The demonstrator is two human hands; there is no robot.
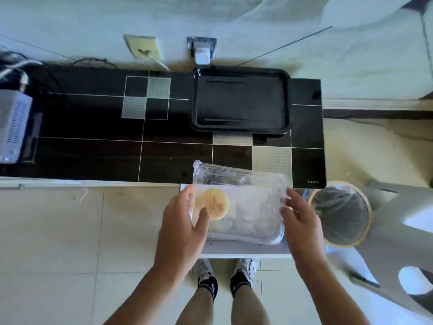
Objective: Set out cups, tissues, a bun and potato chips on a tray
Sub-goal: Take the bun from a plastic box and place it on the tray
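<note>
Your left hand (185,221) grips the left end of a clear plastic container (241,207), thumb curled over its near-left corner and fingers behind the wall. Your right hand (298,216) holds the right end, fingers bent against the rim. Between your hands the container hangs over the near edge of the black counter (93,127), its far side over the countertop and its near side above a white ledge (243,250).

Inside the container, a pale yellow bun (214,204) lies at the left end, just beside your left thumb. The rest of the container looks bare, though its clear walls blur what lies beneath.

The black tray (241,102) sits on the far right part of the counter, well apart from the container, nothing on it. To the right, on the floor, stands a round bin (339,214) lined with a bag. At the far left end of the counter rests a grey appliance (14,123) with cables behind it.
</note>
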